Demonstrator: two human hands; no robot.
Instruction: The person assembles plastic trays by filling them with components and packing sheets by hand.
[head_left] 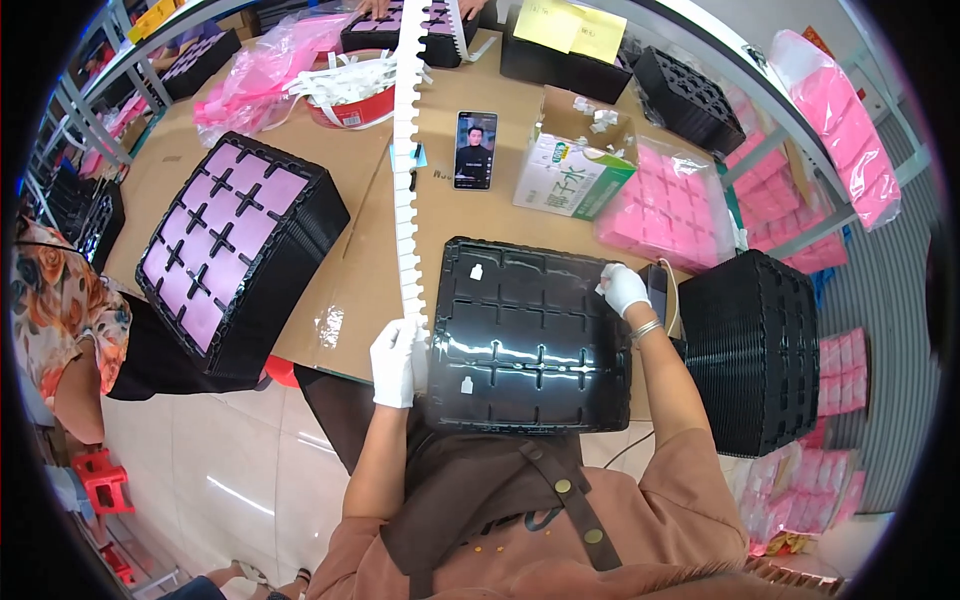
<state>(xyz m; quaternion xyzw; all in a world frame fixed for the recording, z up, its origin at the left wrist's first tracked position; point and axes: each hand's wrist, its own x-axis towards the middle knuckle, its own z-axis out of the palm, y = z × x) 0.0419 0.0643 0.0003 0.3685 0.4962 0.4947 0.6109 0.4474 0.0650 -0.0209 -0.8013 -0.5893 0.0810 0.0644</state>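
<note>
A black plastic tray (530, 315) lies face down in front of me, on top of what looks like a stack. Two small white stickers, an upper sticker (476, 271) and a lower sticker (467, 385), sit along its left side. My left hand (393, 365), in a white glove, is closed on the lower end of a long white sticker strip (405, 200) with a notched edge, beside the tray. My right hand (624, 289), also gloved, has its fingers pinched together at the tray's far right corner; whatever is between them is too small to tell.
A phone (475, 150) lies beyond the tray, near an open carton (578, 165). Stacked black trays (750, 350) stand right; another stack with pink-purple inserts (225, 225) stands left. Bagged pink pieces (665, 205) lie behind. A red basin (350, 108) holds white strips. Other people are nearby.
</note>
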